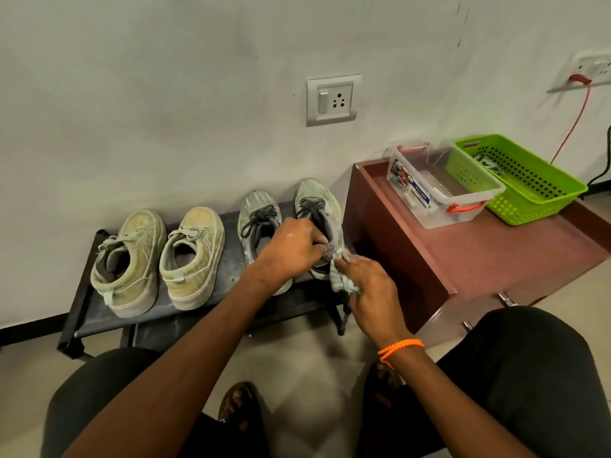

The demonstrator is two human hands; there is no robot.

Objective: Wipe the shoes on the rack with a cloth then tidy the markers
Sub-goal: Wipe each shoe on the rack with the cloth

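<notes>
Knees in dark trousers frame the bottom of the view, sandalled feet on the tiled floor (317, 365) between them; person is seated facing a low black rack (82, 312) against the wall.

Left hand (291, 249) has fingers curled round the collar of the far-right grey sneaker (319, 206), steadying it at the right end of the rack. Right hand (370, 292) pinches a bunched pale cloth (340, 279) between thumb and fingers, cloth pressed on the heel side of that same shoe. Orange thread bracelet (400, 348) on the right wrist.

Second grey sneaker (259, 216) sits just left of the held one, dark laces, toe toward the wall, its heel partly hidden by the left wrist. Left half of the rack carries two beige sneakers (195, 259), side by side, heels toward the camera, toes toward the wall, well apart from both hands.

Just right of the rack: a reddish-brown table (496, 259) with raised edges. On it, a clear plastic box (443, 200) with orange handles and a printed label, touching a green perforated basket (529, 180) behind it. Contents of both too unclear to identify; can't tell whether the markers are inside.

Wall: a switch-and-socket plate (333, 100) above the grey shoes, a second socket (591, 69) at far right with a red cable (575, 123) plugged in and hanging down behind the basket.
</notes>
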